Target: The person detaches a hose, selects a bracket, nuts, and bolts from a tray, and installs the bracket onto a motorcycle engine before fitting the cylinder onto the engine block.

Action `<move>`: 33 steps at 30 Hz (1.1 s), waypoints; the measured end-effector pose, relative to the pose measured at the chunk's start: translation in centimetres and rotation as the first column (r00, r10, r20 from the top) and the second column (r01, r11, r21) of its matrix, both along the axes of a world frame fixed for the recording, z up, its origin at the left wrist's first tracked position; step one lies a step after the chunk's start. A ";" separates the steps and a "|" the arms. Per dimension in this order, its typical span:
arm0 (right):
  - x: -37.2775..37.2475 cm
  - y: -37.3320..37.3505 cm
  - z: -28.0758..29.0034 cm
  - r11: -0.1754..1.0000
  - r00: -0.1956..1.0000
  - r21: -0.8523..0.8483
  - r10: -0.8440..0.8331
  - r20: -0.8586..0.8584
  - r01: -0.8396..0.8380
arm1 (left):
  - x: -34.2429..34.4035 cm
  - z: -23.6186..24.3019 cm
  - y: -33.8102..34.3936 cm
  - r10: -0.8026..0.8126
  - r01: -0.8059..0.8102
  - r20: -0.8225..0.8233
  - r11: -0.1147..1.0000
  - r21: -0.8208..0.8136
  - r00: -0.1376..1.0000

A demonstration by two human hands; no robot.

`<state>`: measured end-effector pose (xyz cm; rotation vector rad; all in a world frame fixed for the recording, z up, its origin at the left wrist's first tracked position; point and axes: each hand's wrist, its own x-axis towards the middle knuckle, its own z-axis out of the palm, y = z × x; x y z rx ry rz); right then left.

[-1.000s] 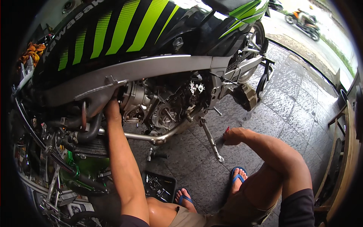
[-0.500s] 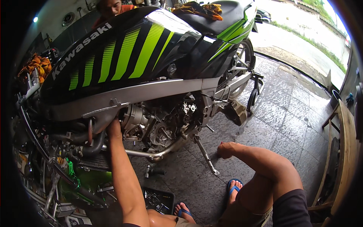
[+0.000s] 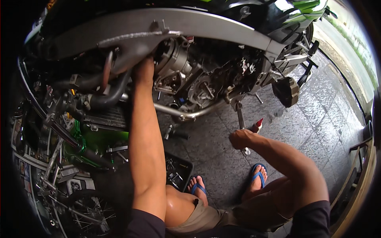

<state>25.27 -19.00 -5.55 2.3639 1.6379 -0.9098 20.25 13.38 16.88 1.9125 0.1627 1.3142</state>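
My left hand (image 3: 145, 69) reaches up behind the silver frame beam (image 3: 206, 22) of a black and green motorcycle, beside the exposed engine cylinder (image 3: 170, 59); its fingers are hidden. Below and right of it, the opened crankcase (image 3: 202, 93) shows a shaft. My right hand (image 3: 240, 139) is closed on a small red-tipped tube (image 3: 258, 123), held low beside the metal side stand (image 3: 240, 114). The fingertips are turned away from view.
A black tool tray (image 3: 186, 168) lies by my sandalled feet on grey floor tiles (image 3: 307, 101). Forks, a wheel (image 3: 91, 202) and other parts crowd the left. A wooden bench (image 3: 359, 174) stands at the right edge, with a roadway beyond the top right.
The view has tipped down, losing the co-worker seen over the tank. My right hand has risen toward the engine, showing more of the red-tipped tube. My left hand stays in the engine bay.
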 end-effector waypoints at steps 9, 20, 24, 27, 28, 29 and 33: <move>-7.5 13.2 -13.7 0.060 0.259 0.281 -0.602 -0.755 0.958 | -1.1 0.0 1.5 0.219 -0.189 -0.105 0.952 0.240 0.970; -0.1 9.4 -20.2 -0.149 -0.682 -0.748 0.325 -0.655 0.647 | 0.6 0.4 -1.3 -0.003 0.001 0.020 0.997 0.078 1.000; -2.4 9.5 -16.5 0.097 -0.736 -0.747 0.293 -0.611 0.658 | -0.1 0.3 -0.5 0.013 -0.015 0.023 0.996 0.093 1.000; -3.1 7.2 -16.3 0.410 -0.795 -0.691 0.425 -0.433 0.596 | 0.1 0.3 -0.6 0.000 -0.003 0.040 0.997 0.082 0.999; -3.6 7.0 -15.9 0.375 -0.809 -0.736 0.432 -0.399 0.564 | 0.3 0.1 -0.7 -0.001 -0.002 0.041 0.997 0.081 0.999; -4.2 6.5 -15.7 0.340 -0.821 -0.779 0.440 -0.364 0.527 | 0.2 -0.1 -0.7 -0.004 0.001 0.042 0.997 0.077 0.999; -7.6 4.6 -15.5 0.468 -0.830 -0.710 0.464 -0.310 0.526 | 0.5 -0.4 -0.5 -0.001 -0.003 0.050 0.997 0.081 0.999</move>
